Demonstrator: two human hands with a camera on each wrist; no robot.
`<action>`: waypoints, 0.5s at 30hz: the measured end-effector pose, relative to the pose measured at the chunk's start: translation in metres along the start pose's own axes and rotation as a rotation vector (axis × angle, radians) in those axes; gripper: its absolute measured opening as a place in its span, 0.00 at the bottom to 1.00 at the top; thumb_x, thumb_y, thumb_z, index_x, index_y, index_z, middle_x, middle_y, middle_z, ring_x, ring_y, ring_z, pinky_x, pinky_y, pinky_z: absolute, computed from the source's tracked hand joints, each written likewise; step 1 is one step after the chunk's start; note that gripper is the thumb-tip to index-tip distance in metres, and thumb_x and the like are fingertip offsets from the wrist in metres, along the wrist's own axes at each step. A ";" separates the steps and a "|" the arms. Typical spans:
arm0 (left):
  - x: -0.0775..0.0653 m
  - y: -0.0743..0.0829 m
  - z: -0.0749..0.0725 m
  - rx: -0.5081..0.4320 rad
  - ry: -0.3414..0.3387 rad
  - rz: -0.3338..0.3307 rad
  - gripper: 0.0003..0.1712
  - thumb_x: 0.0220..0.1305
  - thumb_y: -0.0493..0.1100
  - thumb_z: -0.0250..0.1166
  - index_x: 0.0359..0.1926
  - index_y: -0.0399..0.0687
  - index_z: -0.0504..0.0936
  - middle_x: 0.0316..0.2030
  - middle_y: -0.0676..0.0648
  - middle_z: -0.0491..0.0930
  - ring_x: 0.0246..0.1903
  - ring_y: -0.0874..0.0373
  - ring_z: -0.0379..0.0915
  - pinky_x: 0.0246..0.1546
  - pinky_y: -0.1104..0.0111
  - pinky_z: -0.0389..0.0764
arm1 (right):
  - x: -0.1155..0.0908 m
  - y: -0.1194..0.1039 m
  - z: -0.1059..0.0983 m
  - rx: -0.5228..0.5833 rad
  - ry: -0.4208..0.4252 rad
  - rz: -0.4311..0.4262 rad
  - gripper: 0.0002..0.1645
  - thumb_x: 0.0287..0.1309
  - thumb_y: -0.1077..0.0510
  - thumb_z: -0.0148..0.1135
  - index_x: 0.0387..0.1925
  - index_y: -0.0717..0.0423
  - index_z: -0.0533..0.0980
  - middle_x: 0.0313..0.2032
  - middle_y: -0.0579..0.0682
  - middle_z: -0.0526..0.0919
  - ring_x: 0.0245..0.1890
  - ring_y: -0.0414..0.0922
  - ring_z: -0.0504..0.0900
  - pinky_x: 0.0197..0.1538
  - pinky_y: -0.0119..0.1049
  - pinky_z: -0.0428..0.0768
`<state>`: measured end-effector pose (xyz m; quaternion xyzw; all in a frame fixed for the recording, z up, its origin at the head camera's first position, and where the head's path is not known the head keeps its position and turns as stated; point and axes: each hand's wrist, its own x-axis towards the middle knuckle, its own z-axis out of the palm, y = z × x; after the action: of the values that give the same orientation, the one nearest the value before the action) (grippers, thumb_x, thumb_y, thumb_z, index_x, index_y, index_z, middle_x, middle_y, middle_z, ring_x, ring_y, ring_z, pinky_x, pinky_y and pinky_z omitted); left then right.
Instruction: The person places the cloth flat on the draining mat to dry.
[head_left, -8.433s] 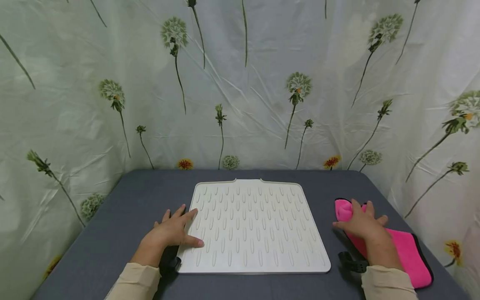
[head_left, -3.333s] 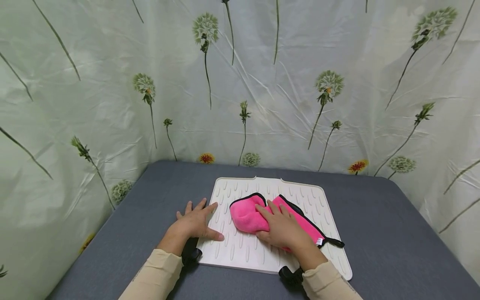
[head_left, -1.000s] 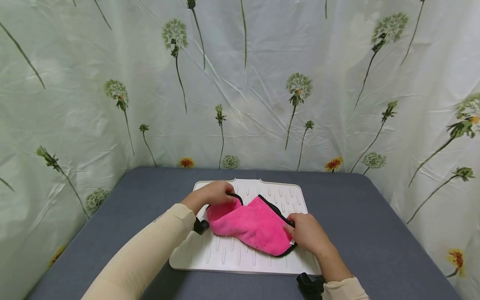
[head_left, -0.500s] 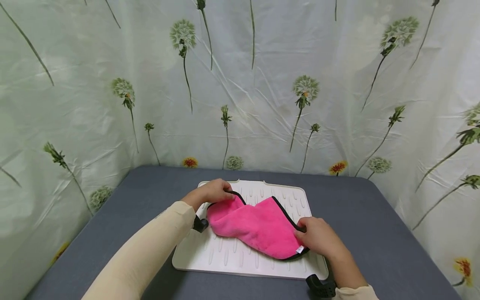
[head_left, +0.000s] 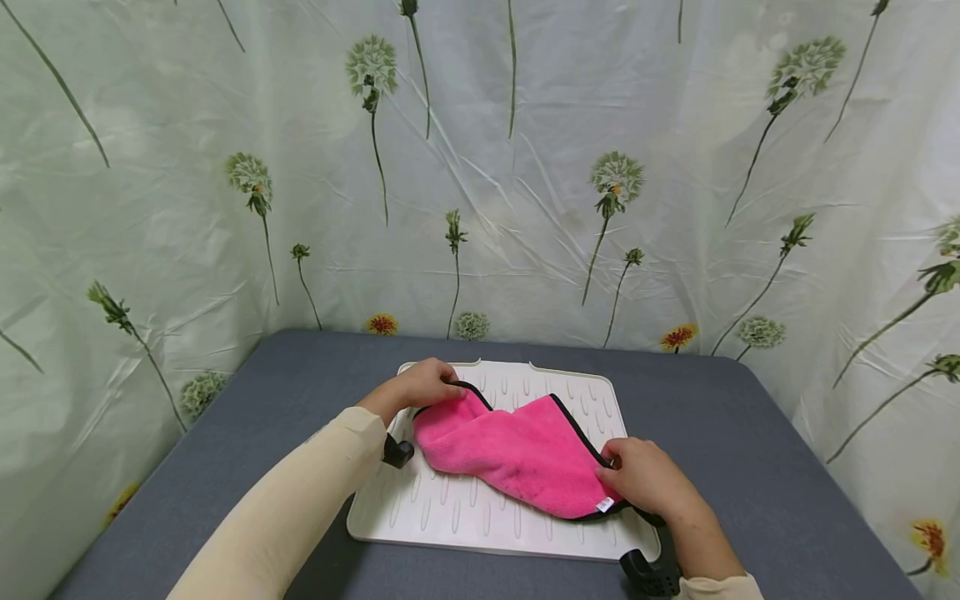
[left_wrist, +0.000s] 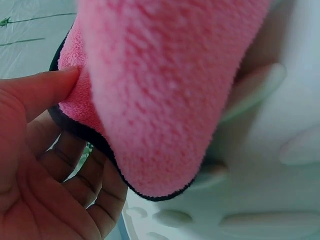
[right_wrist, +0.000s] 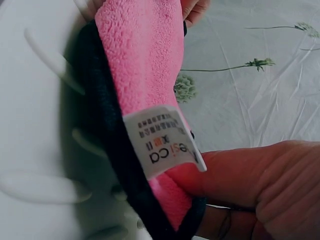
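Note:
A bright pink plush cloth (head_left: 510, 454) with black edging stretches between both hands above a white ribbed mat (head_left: 450, 517). My left hand (head_left: 426, 385) pinches its far left corner; in the left wrist view the thumb lies on the pink pile (left_wrist: 165, 100) and the fingers are behind the black edge. My right hand (head_left: 647, 477) pinches the right end near a small white label (head_left: 605, 504). Close up in the right wrist view, the label (right_wrist: 162, 140) hangs beside the thumb. The cloth's middle sags in folds towards the mat; whether it touches there I cannot tell.
The mat lies on a dark grey table (head_left: 750, 467), which extends to both sides of it. Behind stands a pale curtain (head_left: 525, 167) printed with dandelions. Black wrist devices (head_left: 647, 575) sit below the hands.
Earlier the cloth lay right of the mat, then bunched on it under the right hand. Since then the left hand has taken its far corner, and the right hand has drawn its end rightwards.

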<state>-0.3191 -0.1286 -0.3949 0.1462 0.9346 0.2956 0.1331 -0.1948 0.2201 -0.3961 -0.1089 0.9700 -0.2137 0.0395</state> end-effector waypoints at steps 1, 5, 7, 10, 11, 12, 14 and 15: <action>0.000 -0.001 0.000 -0.006 0.004 -0.010 0.10 0.66 0.48 0.68 0.33 0.47 0.85 0.25 0.54 0.76 0.30 0.62 0.68 0.31 0.71 0.69 | 0.000 0.000 0.000 0.000 -0.002 0.001 0.08 0.55 0.58 0.72 0.26 0.50 0.79 0.19 0.42 0.74 0.23 0.40 0.70 0.30 0.37 0.68; -0.002 -0.004 -0.002 -0.019 0.037 -0.045 0.11 0.66 0.49 0.68 0.35 0.46 0.86 0.28 0.52 0.78 0.30 0.61 0.69 0.32 0.71 0.69 | -0.002 0.000 -0.002 0.005 -0.022 0.009 0.08 0.55 0.57 0.72 0.27 0.50 0.79 0.19 0.43 0.73 0.24 0.41 0.69 0.32 0.37 0.68; -0.003 -0.006 -0.002 -0.011 0.062 -0.057 0.11 0.65 0.49 0.67 0.35 0.46 0.86 0.30 0.51 0.79 0.31 0.60 0.70 0.32 0.71 0.69 | -0.002 0.000 -0.003 0.007 -0.035 0.009 0.09 0.56 0.57 0.72 0.27 0.51 0.78 0.20 0.44 0.72 0.25 0.41 0.69 0.32 0.37 0.68; -0.003 -0.009 -0.003 -0.005 0.102 -0.063 0.11 0.65 0.48 0.67 0.35 0.45 0.86 0.31 0.50 0.80 0.31 0.59 0.70 0.32 0.70 0.70 | -0.003 0.001 -0.006 0.009 -0.052 0.010 0.11 0.56 0.56 0.72 0.26 0.51 0.76 0.21 0.44 0.71 0.26 0.41 0.69 0.33 0.37 0.67; -0.003 -0.010 -0.003 -0.007 0.114 -0.063 0.11 0.66 0.48 0.66 0.35 0.44 0.86 0.31 0.49 0.80 0.31 0.59 0.70 0.32 0.70 0.70 | -0.004 0.001 -0.007 0.007 -0.056 0.007 0.12 0.55 0.56 0.72 0.25 0.51 0.75 0.20 0.44 0.71 0.25 0.41 0.68 0.33 0.37 0.66; -0.003 -0.011 -0.003 -0.006 0.126 -0.062 0.11 0.66 0.47 0.66 0.35 0.44 0.85 0.31 0.49 0.80 0.31 0.58 0.70 0.32 0.70 0.70 | -0.004 0.001 -0.007 0.006 -0.059 0.005 0.12 0.55 0.56 0.72 0.25 0.51 0.75 0.20 0.44 0.70 0.25 0.41 0.68 0.33 0.37 0.66; -0.003 -0.013 -0.003 -0.006 0.146 -0.066 0.11 0.66 0.47 0.66 0.34 0.43 0.84 0.31 0.48 0.80 0.30 0.58 0.70 0.32 0.70 0.70 | -0.005 0.001 -0.009 0.008 -0.068 0.006 0.13 0.55 0.56 0.72 0.24 0.50 0.74 0.20 0.44 0.70 0.25 0.41 0.68 0.33 0.36 0.66; -0.003 -0.014 -0.003 -0.004 0.156 -0.071 0.11 0.66 0.47 0.66 0.34 0.43 0.84 0.31 0.48 0.80 0.30 0.57 0.70 0.32 0.70 0.70 | -0.006 0.001 -0.009 0.007 -0.071 0.004 0.13 0.55 0.56 0.72 0.24 0.50 0.74 0.20 0.44 0.70 0.25 0.41 0.68 0.32 0.36 0.66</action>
<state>-0.3204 -0.1421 -0.4000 0.0893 0.9461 0.3031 0.0706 -0.1906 0.2263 -0.3879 -0.1143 0.9675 -0.2129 0.0745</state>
